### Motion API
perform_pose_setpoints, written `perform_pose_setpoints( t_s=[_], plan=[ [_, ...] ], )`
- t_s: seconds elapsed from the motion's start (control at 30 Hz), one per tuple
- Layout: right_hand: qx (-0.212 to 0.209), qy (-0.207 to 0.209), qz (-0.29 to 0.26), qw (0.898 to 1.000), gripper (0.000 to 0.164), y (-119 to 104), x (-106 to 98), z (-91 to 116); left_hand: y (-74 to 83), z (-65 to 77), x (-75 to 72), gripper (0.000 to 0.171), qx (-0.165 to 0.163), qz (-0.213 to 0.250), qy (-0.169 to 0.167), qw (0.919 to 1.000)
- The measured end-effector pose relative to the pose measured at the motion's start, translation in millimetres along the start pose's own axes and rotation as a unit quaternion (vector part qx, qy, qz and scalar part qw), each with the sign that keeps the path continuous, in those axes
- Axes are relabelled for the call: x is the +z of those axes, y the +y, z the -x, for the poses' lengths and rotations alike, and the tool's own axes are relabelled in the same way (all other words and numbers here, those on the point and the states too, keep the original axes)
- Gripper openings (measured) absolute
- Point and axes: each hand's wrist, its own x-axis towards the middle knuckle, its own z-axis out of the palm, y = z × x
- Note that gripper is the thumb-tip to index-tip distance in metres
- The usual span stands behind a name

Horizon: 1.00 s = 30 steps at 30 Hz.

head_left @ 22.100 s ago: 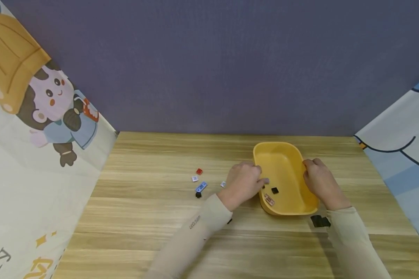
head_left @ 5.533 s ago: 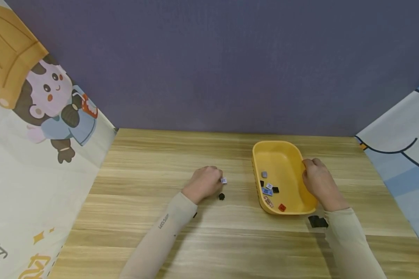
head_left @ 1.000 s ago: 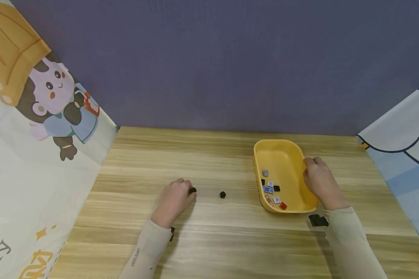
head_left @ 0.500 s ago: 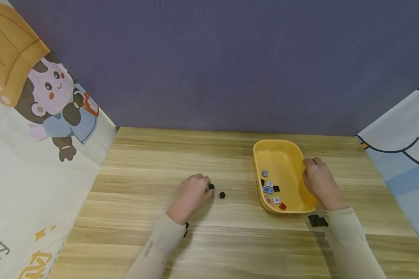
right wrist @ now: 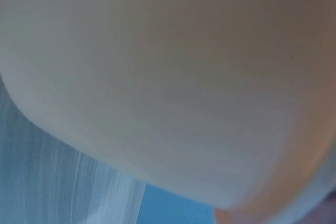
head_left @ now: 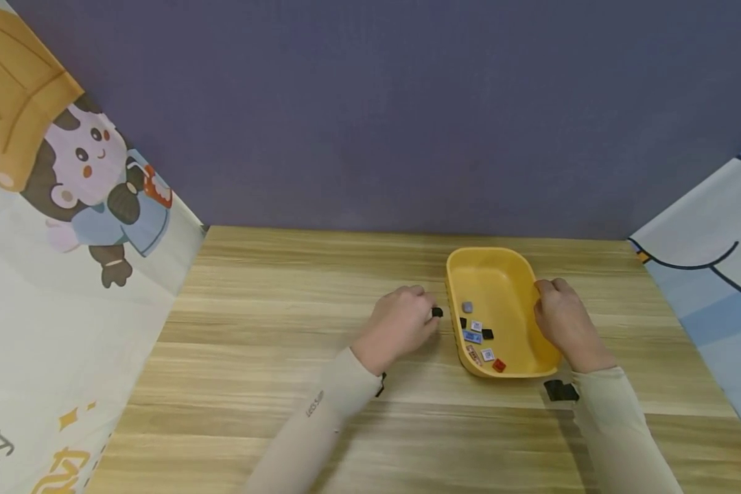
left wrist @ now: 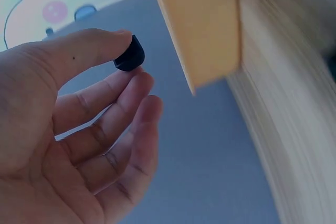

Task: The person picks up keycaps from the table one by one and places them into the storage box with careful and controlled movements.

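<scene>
My left hand [head_left: 400, 324] pinches a small black piece [head_left: 437, 313] between thumb and fingertips, just left of the yellow bin [head_left: 500, 278]. In the left wrist view, the black piece [left wrist: 129, 56] has a rounded side, and the other fingers curl loosely below it. My right hand [head_left: 566, 324] grips the bin's right rim. Inside the bin lie a red tile [head_left: 499, 366], a blue tile [head_left: 472, 337], white tiles [head_left: 487, 355], a pinkish tile [head_left: 473, 355], a grey piece [head_left: 467, 307] and black pieces [head_left: 488, 334]. The bin wall [right wrist: 157, 87] fills most of the right wrist view.
The wooden tabletop [head_left: 253, 302] ends at a dark grey-blue wall panel [head_left: 370, 123]. Printed cloth [head_left: 31, 343] hangs on the left, with more cloth [head_left: 710, 254] on the right. A black object [head_left: 560, 391] shows beside the right sleeve.
My left hand has carried the black piece rightwards to the bin's left side. Its hand now covers where another black piece lay. The right hand and bin stay put; tiles were added earlier.
</scene>
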Motion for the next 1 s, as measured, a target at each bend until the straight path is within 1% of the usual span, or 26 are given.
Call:
perform_pose_setpoints(
  t_s=[0.1, 0.27, 0.4, 0.5, 0.6, 0.67, 0.8, 0.9, 1.0],
  plan=[
    [0.0, 0.003, 0.001, 1.0, 0.029, 0, 0, 0, 14.6, -12.2, 3.3, 0.019, 0.026, 0.003, -0.009, 0.9996],
    [-0.007, 0.012, -0.003, 1.0, 0.028, 1, 1, 1, 36.6, -26.4, 7.8, 0.02, 0.063, -0.016, -0.021, 0.9977],
    [-0.01, 0.019, -0.005, 1.0, 0.027, 2, 2, 1, 48.6, -33.0, 11.0, 0.016, 0.08, -0.02, -0.032, 0.9961],
    [-0.012, 0.022, -0.006, 1.0, 0.026, 2, 2, 1, 53.5, -34.9, 13.3, 0.016, 0.088, -0.011, -0.03, 0.9956],
    [-0.014, 0.024, -0.009, 1.0, 0.026, 2, 3, 1, 56.0, -34.8, 14.6, 0.015, 0.093, -0.01, -0.024, 0.9953],
    [-0.015, 0.026, -0.01, 0.999, 0.026, 2, 3, 1, 56.9, -34.4, 14.4, 0.014, 0.091, -0.009, -0.022, 0.9956],
    [-0.019, 0.03, -0.01, 0.999, 0.025, 1, 3, 1, 55.5, -33.1, 12.0, 0.022, 0.081, -0.014, -0.024, 0.9963],
    [-0.019, 0.029, -0.009, 0.999, 0.025, 1, 3, 1, 50.1, -29.4, 8.5, 0.026, 0.076, -0.013, -0.022, 0.9968],
    [-0.015, 0.025, -0.008, 1.0, 0.026, 1, 2, 1, 41.2, -23.1, 4.5, 0.026, 0.072, -0.003, -0.011, 0.9973]
  ],
)
